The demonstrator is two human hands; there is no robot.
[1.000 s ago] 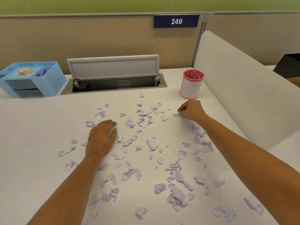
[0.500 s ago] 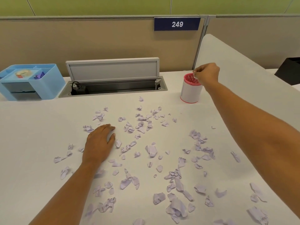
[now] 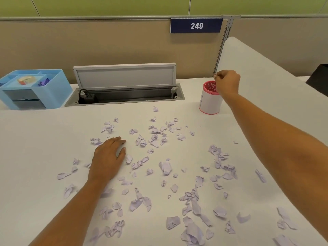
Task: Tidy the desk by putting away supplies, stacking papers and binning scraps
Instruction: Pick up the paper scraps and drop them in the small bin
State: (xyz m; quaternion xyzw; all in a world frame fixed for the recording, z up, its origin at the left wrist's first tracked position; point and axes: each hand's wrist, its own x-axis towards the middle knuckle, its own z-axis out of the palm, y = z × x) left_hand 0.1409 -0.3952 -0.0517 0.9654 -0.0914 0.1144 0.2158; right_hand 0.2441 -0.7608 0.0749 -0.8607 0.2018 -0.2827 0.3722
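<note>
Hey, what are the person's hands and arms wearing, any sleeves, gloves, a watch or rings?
Nothing shows. The left hand and right hand have no gloves and no visible rings, and neither wrist carries a watch or band. The left forearm and right forearm are uncovered to the frame's edge, with no sleeve in view.

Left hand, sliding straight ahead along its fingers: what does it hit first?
Probably the small crumpled scrap just beyond the fingertips of the left hand; past it, the desk runs up to the open cable tray. Depth makes the line uncertain.
</note>
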